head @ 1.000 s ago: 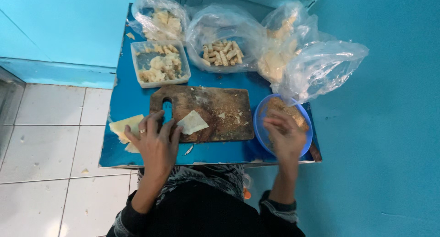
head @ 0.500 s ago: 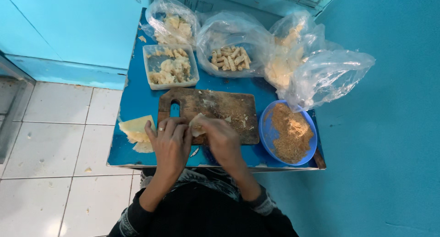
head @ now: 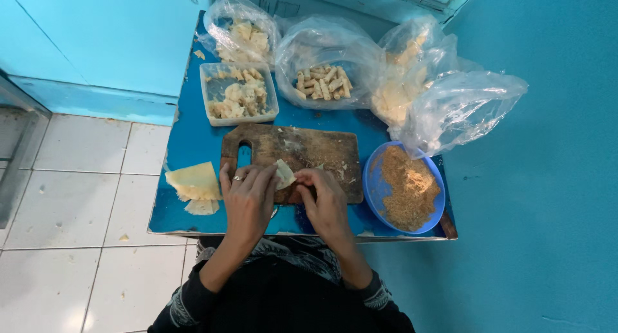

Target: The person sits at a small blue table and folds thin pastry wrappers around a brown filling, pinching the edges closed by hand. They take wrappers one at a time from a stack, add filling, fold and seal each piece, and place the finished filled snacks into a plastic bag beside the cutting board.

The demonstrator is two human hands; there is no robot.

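Note:
My left hand and my right hand meet over the near edge of a worn wooden cutting board. Between their fingertips they hold a small pale dough wrapper, partly folded and lifted just above the board. A ring shows on my left hand. To the right stands a blue bowl filled with brown crumbs.
A stack of pale wrapper sheets lies at the left on the blue table. Behind the board are a clear tub of pale pieces and several plastic bags with rolled and cut pieces. White floor tiles lie left, a blue wall right.
My right hand has come from the crumb bowl over to the board and joined the left hand on the wrapper, which is now lifted and being folded.

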